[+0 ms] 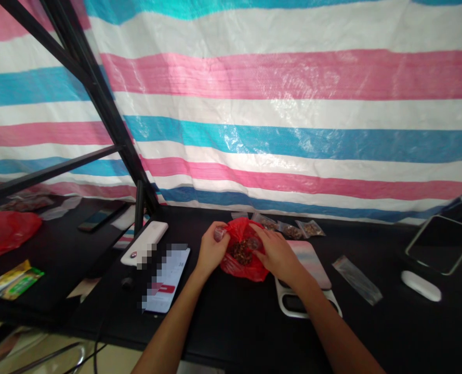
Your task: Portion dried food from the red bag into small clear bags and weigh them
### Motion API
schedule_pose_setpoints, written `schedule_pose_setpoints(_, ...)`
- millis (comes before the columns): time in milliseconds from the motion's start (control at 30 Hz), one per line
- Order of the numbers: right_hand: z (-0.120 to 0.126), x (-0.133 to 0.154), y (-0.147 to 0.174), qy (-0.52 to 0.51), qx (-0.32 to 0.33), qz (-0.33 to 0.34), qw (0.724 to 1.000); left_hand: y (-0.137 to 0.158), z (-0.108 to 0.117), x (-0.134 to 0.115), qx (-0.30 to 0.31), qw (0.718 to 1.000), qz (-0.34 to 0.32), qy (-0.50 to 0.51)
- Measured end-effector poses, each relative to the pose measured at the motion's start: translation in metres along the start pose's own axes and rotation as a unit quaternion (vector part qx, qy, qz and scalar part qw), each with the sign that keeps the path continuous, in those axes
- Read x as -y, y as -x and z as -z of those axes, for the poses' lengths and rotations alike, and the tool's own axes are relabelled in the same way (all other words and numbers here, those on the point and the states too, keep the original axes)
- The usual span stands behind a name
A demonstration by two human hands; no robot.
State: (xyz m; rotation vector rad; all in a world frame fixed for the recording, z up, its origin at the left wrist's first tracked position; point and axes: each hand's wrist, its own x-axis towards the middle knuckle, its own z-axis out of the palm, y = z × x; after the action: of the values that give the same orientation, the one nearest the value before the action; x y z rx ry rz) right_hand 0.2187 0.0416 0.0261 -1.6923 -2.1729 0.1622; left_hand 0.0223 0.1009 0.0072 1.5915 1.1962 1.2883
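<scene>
An opened red plastic bag [247, 271] stands on the black table, holding small brown dried bits [241, 251]. At its left side my left hand [211, 250] is closed on a small clear plastic piece [220, 233], whose exact kind I cannot make out. My right hand [273, 250] grips the bag's right rim, fingers bent over the edge and thumb lower down. Near those fingertips shows something clear and shiny [254, 243], partly hidden. Just behind the bag lie small clear zip bags [309, 228] filled with similar bits.
Under my right forearm is a white kitchen scale [308, 265]. Right of it lie an empty clear bag [357, 280], a white case [421, 285] and a framed dark screen [441, 244]. Leftward are a phone [172, 283], a white power bank [145, 243] and a black metal frame [106, 111].
</scene>
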Motion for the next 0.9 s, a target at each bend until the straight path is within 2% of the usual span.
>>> schedule_pose_setpoints(300,0.003,0.003,0.000,-0.001,-0.027,0.006,1.000,0.004,-0.002,-0.006,0.005,0.999,-0.023,0.049)
schedule_pose_setpoints(567,-0.002,0.004,0.002,0.064,-0.001,-0.002,0.998,0.001,-0.006,0.001,0.062,0.992,0.038,0.101)
schedule_pose_setpoints(667,-0.005,0.005,0.002,0.050,-0.006,0.004,0.999,0.001,-0.009,0.005,0.078,0.987,0.066,0.122)
schedule_pose_setpoints(900,-0.002,0.010,0.001,-0.019,0.000,0.007,1.000,0.004,-0.012,0.009,0.067,0.978,0.108,0.162)
